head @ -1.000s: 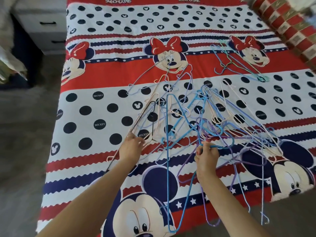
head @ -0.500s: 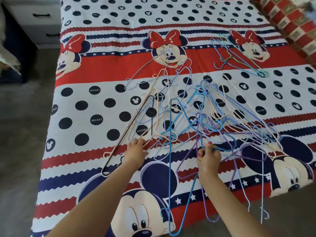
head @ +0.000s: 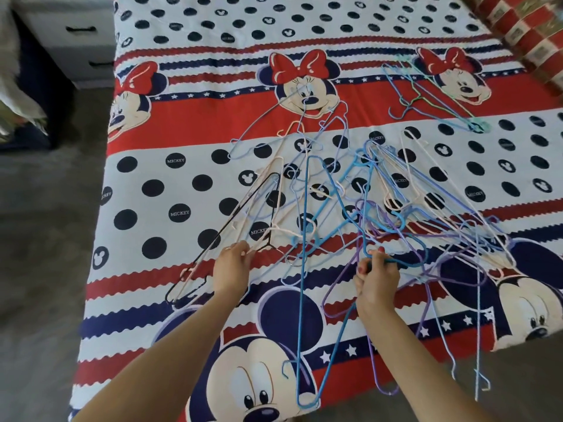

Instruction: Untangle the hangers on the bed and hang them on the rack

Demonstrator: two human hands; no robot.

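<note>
A tangled heap of thin wire hangers (head: pixel 374 205), blue, purple, white and pink, lies on the bed (head: pixel 170 184) with its cartoon-mouse cover. My left hand (head: pixel 231 269) pinches a black hanger (head: pixel 231 220) and a pale one at the heap's left edge. My right hand (head: pixel 376 277) grips a blue hanger (head: pixel 304 300) among purple ones at the heap's near side. Several hangers droop over the bed's near edge. No rack is in view.
A small separate bunch of blue and green hangers (head: pixel 432 99) lies at the far right of the bed. A grey drawer unit (head: pixel 76 41) stands left of the bed. Grey floor (head: pixel 39 239) runs along the left. A red checked cushion (head: pixel 524 35) sits top right.
The black and pale hangers in my left hand have slid leftward and toward me, partly out of the heap. My right hand keeps its hold on the blue hanger. The view has shifted slightly.
</note>
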